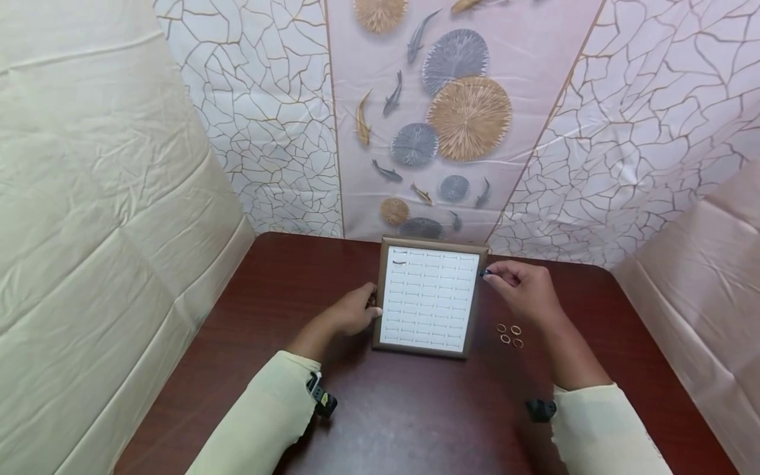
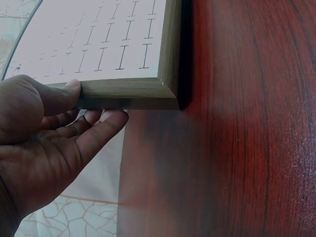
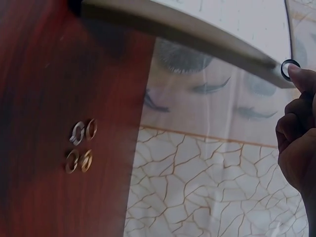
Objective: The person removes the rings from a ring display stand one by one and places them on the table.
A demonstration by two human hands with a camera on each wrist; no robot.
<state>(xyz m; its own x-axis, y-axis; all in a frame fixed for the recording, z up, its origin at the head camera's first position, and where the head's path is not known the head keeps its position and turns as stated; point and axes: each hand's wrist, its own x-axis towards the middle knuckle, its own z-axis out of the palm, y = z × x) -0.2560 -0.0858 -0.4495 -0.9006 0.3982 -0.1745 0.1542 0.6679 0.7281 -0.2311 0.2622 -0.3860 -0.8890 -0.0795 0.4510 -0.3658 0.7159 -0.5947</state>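
Note:
A ring display board (image 1: 427,297) with a brown wooden frame and rows of slits in its white face leans upright on the table. My left hand (image 1: 354,309) grips the frame's left side, thumb in front and fingers behind, as the left wrist view shows too. Between thumb and fingertips my right hand (image 1: 525,290) pinches a dark ring (image 3: 283,70) beside the board's upper right edge. A ring (image 1: 399,263) sits in a slot at the board's upper left. Several loose rings (image 3: 78,132), gold and silver coloured, lie on the table below my right hand.
The dark red wooden table (image 1: 410,422) runs back to a patterned cloth wall (image 1: 285,125) close behind the board. Pale fabric (image 1: 107,231) hangs along the left side, and more covers the right (image 1: 706,264).

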